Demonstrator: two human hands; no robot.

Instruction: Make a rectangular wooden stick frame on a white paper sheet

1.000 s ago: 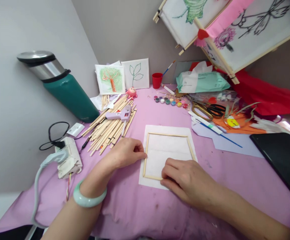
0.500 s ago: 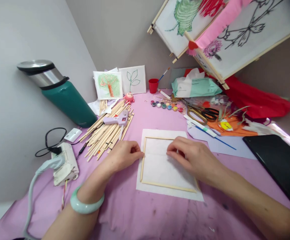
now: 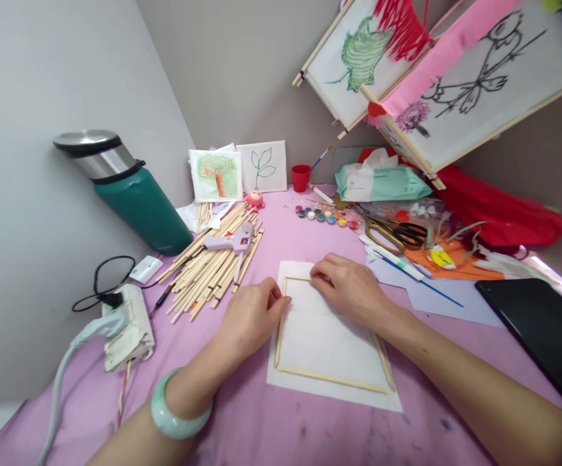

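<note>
Fingertips nearly together, the right hand (image 3: 351, 290) has moved from the middle of the white sheet (image 3: 329, 336) to the top stick (image 3: 297, 278); the left hand (image 3: 255, 314), similarly bunched, stays at the left stick (image 3: 279, 346). I cannot tell whether either pinches. Four sticks lie on this one sheet; beyond are one glue gun (image 3: 242, 238), one red cup (image 3: 301, 178).

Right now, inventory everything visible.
paper: one, white, centre
frame: one, pale wood, on paper
loose sticks: many, pale, left
glue gun: one, lilac, atop sticks
bottle: one, teal, left
power strip: one, white, left
standing pictures: two, white, back
cup: one, red, back
paints: several, mixed, back
wipes packet: one, mint, back
scissors: unclear, gold and black, right
device: one, black, right
hanging pictures: several, white, upper right
tablecloth: one, pink, beneath
left hand: one, bare, frame's left
right hand: one, bare, frame's back
</note>
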